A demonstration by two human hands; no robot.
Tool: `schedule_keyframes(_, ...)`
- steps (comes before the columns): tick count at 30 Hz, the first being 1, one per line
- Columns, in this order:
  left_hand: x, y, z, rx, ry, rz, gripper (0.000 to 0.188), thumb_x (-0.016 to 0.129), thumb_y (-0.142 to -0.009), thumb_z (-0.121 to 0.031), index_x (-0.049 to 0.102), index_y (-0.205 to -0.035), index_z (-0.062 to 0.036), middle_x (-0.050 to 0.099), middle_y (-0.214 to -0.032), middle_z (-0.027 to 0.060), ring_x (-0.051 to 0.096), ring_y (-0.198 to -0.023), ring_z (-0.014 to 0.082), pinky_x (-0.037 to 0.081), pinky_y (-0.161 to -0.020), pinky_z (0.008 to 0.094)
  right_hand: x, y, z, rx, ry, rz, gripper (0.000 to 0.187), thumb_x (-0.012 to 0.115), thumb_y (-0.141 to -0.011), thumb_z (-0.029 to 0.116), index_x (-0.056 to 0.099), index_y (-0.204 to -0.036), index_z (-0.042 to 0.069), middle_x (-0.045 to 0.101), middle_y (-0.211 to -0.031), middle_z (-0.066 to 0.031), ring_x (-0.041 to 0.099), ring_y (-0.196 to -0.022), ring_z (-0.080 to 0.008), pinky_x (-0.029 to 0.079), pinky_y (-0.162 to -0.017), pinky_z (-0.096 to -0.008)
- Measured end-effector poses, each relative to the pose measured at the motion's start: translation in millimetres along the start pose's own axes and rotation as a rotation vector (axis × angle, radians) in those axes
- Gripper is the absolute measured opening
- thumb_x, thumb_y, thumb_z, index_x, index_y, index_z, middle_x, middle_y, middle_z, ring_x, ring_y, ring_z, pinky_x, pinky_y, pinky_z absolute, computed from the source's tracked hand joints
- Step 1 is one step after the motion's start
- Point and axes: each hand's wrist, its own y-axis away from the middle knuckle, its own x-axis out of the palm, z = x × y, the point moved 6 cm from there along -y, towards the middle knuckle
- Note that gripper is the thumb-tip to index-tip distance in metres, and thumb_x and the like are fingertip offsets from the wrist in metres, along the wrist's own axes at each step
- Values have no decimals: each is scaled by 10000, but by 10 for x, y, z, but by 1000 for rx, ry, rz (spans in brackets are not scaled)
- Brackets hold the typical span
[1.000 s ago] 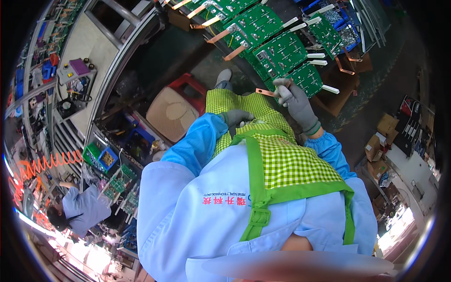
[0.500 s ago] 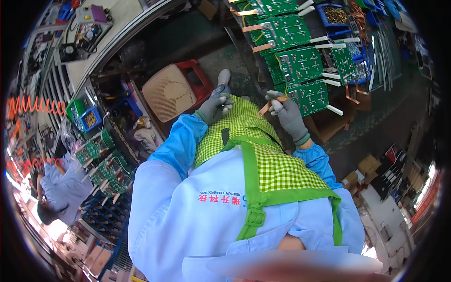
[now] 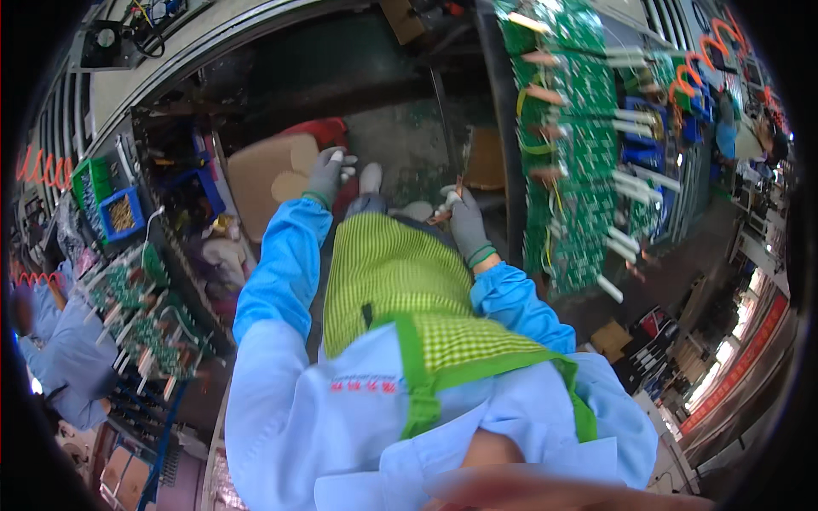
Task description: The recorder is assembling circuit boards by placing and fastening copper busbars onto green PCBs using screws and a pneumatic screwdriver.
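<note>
My left hand, in a grey glove with white fingertips, is raised in front of a chair with a tan seat and red frame. Its fingers are curled together, and whatever may be inside them is too small to make out. In my right hand, gloved the same way, a bent copper strip is pinched between thumb and fingers, blurred and partly hidden by them. To the right of that hand stands a row of green circuit boards with copper tabs and white leads, apart from the glove.
Blue bins sit beyond the boards. At left are a green bin, a blue bin of small brass parts and more circuit boards. Another person works at far left. A cardboard piece lies past my right hand.
My body and view have turned, so the boards appear farther right. Both hands have moved apart and forward, away from the apron. The copper strip stays in my right hand.
</note>
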Motion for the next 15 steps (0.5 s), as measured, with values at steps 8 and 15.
schedule_keyframes(8, -808, -1555, -586, 425, -312, -104, 231, 430, -934, -160, 486, -1133, -56, 630, -901, 74, 530, -606, 76, 430, -544, 215, -765, -2951, -550, 100, 521, -718, 472, 504, -812, 426, 637, -854, -25, 633, -779, -200, 620, -730, -324, 475, -679, -419)
schedule_keyframes(15, -1144, -1991, -808, 591, -373, -203, 309, 444, -922, -183, 489, -1183, -25, 618, -923, 82, 485, -640, 55, 393, -580, 189, -1582, -4971, -510, -206, 1315, -607, 450, 480, -834, 472, 644, -1038, 105, 615, -993, -217, 576, -943, -388, 458, -817, -432)
